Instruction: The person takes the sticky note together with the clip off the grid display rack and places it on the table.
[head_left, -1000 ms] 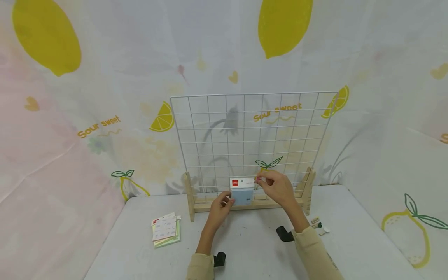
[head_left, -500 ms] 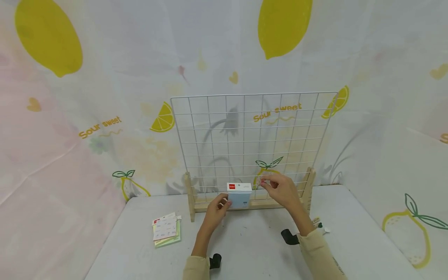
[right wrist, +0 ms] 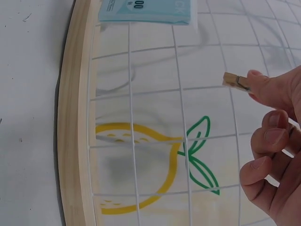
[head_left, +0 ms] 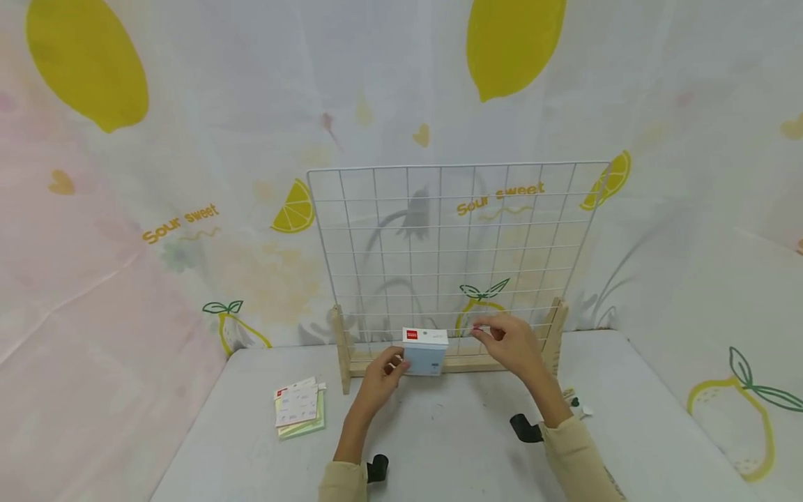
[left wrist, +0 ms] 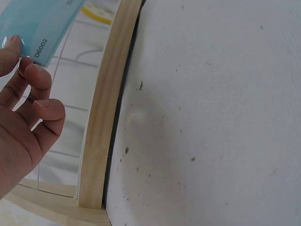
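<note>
My left hand pinches the left edge of a light blue packet of sticky notes with a white header card. The packet stands close before the lower part of the wire grid, its header tipped back. In the left wrist view, thumb and index finger grip the clear-wrapped packet near a corner, while the other fingers curl loosely. My right hand is to the right of the packet, apart from it. Between its thumb and index finger it pinches a small wooden clothespin, pointing towards the grid.
A wooden base bar and two uprights, the left post among them, support the grid. Several flat note packets lie stacked at the left of the white table. Small clips lie beyond my right forearm.
The packet has shifted left and slightly down with my left hand, and its header has tipped back. My right hand has drawn away from the packet to the right, still pinching the clothespin.
</note>
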`<state>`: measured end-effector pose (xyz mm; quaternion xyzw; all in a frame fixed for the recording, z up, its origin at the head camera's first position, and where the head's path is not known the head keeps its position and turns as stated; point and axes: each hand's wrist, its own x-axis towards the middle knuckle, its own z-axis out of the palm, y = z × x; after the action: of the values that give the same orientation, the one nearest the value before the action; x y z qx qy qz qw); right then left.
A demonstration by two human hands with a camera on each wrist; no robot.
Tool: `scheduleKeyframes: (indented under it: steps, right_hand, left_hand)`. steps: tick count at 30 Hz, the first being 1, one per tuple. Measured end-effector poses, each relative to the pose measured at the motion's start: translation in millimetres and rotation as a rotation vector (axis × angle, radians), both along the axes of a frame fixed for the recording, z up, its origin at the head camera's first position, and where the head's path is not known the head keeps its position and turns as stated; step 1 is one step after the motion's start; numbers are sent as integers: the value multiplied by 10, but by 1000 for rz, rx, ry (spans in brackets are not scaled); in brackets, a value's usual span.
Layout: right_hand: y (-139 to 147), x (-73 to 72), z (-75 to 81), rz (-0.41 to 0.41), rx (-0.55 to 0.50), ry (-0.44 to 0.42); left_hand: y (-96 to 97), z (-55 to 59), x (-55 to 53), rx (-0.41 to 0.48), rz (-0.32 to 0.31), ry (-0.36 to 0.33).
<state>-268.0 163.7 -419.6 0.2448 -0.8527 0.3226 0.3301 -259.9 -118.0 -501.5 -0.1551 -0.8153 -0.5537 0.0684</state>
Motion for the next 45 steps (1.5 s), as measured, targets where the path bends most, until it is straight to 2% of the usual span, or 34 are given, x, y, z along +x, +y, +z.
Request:
scheduleKeyframes:
  steps: [7, 14, 21, 27, 32, 38, 45]
  right_hand:
    - [50, 19, -53, -20, -9, -36]
    - [77, 32, -95, -17, -10, -51]
    - [130, 43, -128, -22, -20, -59]
    - [175, 65, -164, -29, -38, -93]
    - [230, 103, -205, -27, -47, -107]
    - [306, 121, -262, -66, -34, -119]
    - [382, 146, -296, -100, -27, -200]
  left_hand:
    - [-112, 32, 49, -12, 4, -10]
    - [-243, -26, 82, -25, 0, -2]
    - [-405, -36, 99, -46, 22, 8]
    - [-537, -44, 135, -58, 42, -9]
    - [-672, -43, 205, -77, 65, -44]
    - [-825, -42, 265, -57, 82, -87]
    - [-951, -23, 289, -61, 85, -113]
